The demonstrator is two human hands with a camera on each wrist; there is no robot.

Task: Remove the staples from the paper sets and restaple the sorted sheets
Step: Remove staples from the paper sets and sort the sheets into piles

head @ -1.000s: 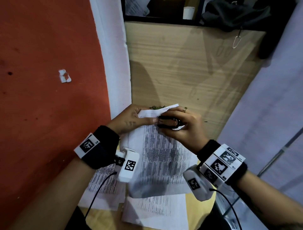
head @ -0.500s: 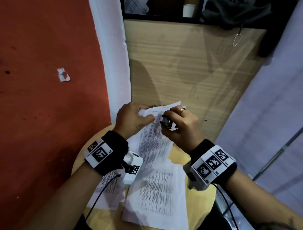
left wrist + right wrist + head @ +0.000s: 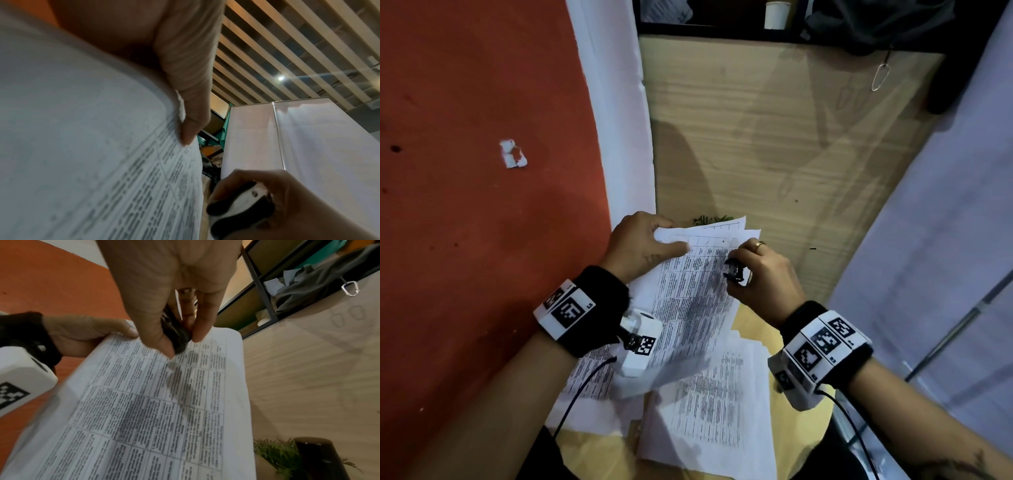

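Observation:
My left hand [image 3: 643, 245] pinches the top left corner of a printed paper set [image 3: 688, 298], lifted off the table; its thumb [image 3: 191, 104] lies on the printed face. My right hand [image 3: 760, 277] grips a small black staple remover [image 3: 734, 270] just right of the sheets' top edge. In the right wrist view the staple remover [image 3: 176, 335] sits between thumb and fingers, touching the paper set [image 3: 164, 410] near its top. More loose printed sheets [image 3: 709, 421] lie on the round wooden table [image 3: 592, 455] below.
A red wall [image 3: 465, 205] stands at the left and a wooden panel [image 3: 774, 137] ahead. A white curtain [image 3: 945, 240] hangs at the right. A small green plant [image 3: 277, 456] and a dark cylinder [image 3: 316, 457] stand at the table's far edge.
The left hand has lifted and tilted the paper set up off the pile. The right hand has drawn the staple remover back from the top corner to the right.

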